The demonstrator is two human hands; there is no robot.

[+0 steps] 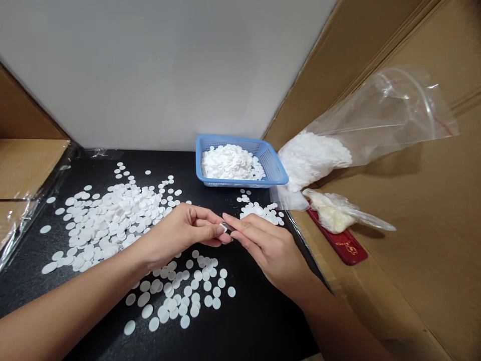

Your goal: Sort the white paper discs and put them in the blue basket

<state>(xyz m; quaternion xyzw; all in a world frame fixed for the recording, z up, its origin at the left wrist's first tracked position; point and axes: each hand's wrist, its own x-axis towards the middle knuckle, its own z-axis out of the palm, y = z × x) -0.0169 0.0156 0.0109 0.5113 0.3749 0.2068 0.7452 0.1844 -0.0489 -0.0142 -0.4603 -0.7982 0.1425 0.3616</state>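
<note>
Over the middle of a black tabletop [270,311], my two hands meet at the fingertips. My left hand [191,228] is closed, pinching a small white disc [224,227] between thumb and fingers. From the right, my right hand [266,245] grips a small thin dark metallic piece [228,226] that touches the disc; its exact kind is mostly hidden by the fingers. A large pile of white discs [120,215] spreads to the left of my hands. Nearer to me, more loose white discs [188,296] lie scattered and partly overlapping. Behind my right hand sits a smaller heap of white pieces [263,213].
At the back stands a blue plastic basket [242,183] heaped with white pieces. Right of it leans a clear zip bag [376,115] with white contents. A small knotted plastic bag [330,213] rests on a red case [351,250]. Cardboard [424,240] borders the right side.
</note>
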